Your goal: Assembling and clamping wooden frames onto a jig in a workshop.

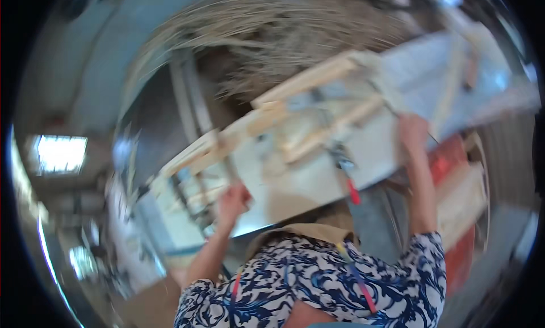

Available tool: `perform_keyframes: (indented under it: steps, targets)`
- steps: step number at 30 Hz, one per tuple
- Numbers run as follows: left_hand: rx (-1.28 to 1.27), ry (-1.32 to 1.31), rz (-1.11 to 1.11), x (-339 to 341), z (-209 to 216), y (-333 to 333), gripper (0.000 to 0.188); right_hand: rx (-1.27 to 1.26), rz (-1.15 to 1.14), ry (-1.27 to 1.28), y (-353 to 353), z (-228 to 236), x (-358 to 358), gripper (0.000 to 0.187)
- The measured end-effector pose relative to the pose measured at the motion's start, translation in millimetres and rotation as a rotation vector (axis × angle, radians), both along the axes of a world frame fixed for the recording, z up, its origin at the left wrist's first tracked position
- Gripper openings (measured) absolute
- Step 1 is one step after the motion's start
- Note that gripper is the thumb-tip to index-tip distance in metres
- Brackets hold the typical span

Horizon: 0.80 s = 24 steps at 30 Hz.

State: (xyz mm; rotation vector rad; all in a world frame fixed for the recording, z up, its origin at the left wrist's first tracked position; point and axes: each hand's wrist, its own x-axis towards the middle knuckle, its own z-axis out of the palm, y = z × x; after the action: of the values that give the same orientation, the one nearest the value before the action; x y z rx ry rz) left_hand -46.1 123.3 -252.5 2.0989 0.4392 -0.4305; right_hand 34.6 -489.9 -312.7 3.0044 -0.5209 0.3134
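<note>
Pale wooden framework (267,118) on the table (272,209), long axis from 8 to 2 o'clock, left hand (231,204) nearer its middle

Framework lies at 1 o'clock from the left hand's fingers, which appear curled in; motion blur prevents confirming whether they grip anything or touch the slim bar (228,166) just beyond them. Right hand (413,132) is beyond the framework's right end, which lies at about 10 o'clock from it; state of its fingers and any contact cannot be told. Red-handled tool (343,159) noted at 4 o'clock from the framework's middle, handle pointing to 5; further out, a heap of thin strips (295,21) at 12 and a wooden panel (462,203) at 4
</note>
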Motion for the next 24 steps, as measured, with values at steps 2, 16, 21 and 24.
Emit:
perform_keyframes:
  steps: [2, 16, 21, 24]
  targets:
    - [-0.569, 0.461, 0.593, -104, -80, 51, 0.068, -0.117, 0.077, -0.052, 29, -7, 11, 0.042]
    - [0.151, -0.097, 1.46, -169, -137, 72, 0.091, 0.225, -0.204, 0.134, 6, -70, -38, 0.1]
    - [0.22, -0.091, 1.39, -175, -131, 76, 0.098, 0.186, -0.246, 0.149, 19, -61, -34, 0.099]
    - [0.222, -0.097, 1.428, -179, -133, 73, 0.097, 0.24, -0.216, 0.156, 22, -52, -34, 0.099]
